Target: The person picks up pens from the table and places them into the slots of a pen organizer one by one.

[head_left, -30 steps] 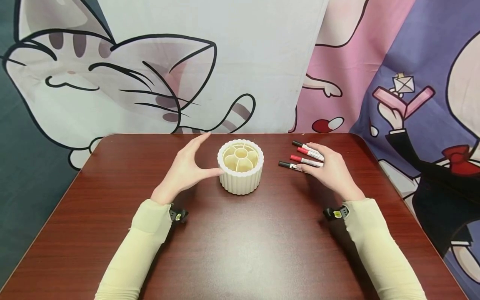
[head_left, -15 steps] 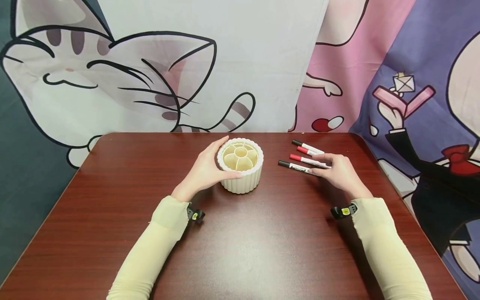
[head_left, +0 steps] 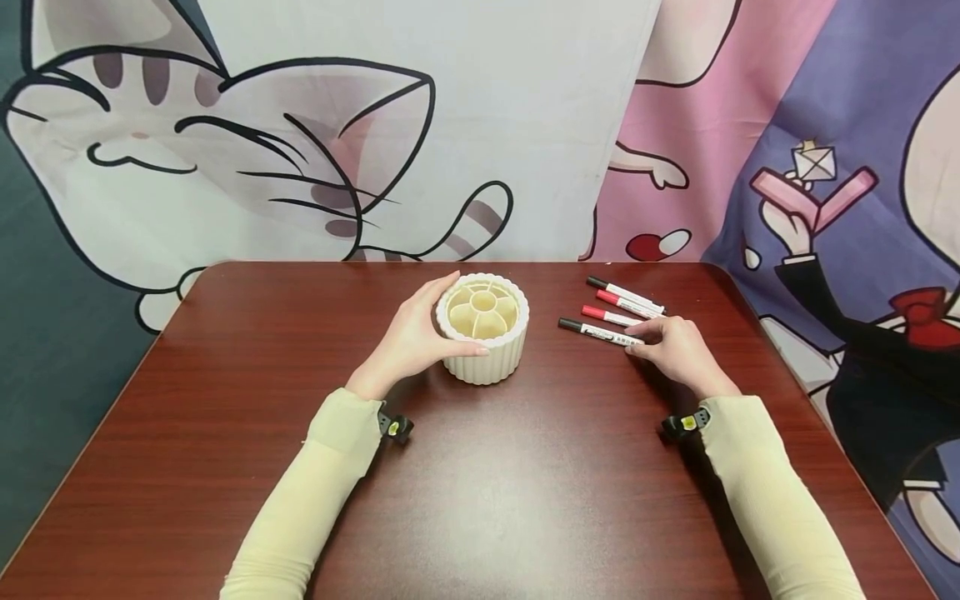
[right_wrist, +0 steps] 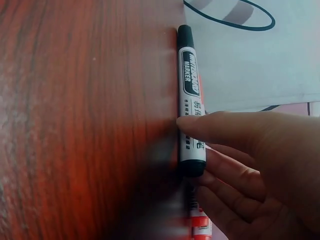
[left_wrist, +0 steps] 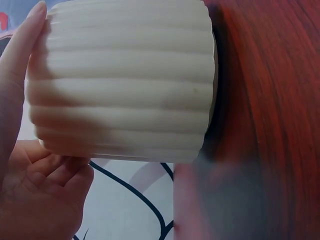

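A cream, ribbed round pen holder [head_left: 487, 364] with petal-shaped compartments stands upright at mid-table. My left hand [head_left: 408, 337] grips it from the left, thumb along the front and fingers round the back; its ribbed wall [left_wrist: 125, 95] fills much of the left wrist view. To the right, my right hand [head_left: 678, 354] pinches the rear end of the nearest black-capped whiteboard marker [head_left: 600, 333]. In the right wrist view the thumb lies across the printed barrel of that marker [right_wrist: 189, 75], with the other fingers behind it.
Just beyond the pinched marker lie two red-capped markers, one nearer [head_left: 609, 317] and one farther [head_left: 628, 302]. Another black-capped marker [head_left: 617, 287] is the farthest back. The brown wooden table [head_left: 480, 483] ends at a cartoon-printed cloth [head_left: 555, 150].
My left hand has moved right and taken hold of the pen holder. My right hand has drawn back from over the markers, then closed on the nearest black-capped marker.
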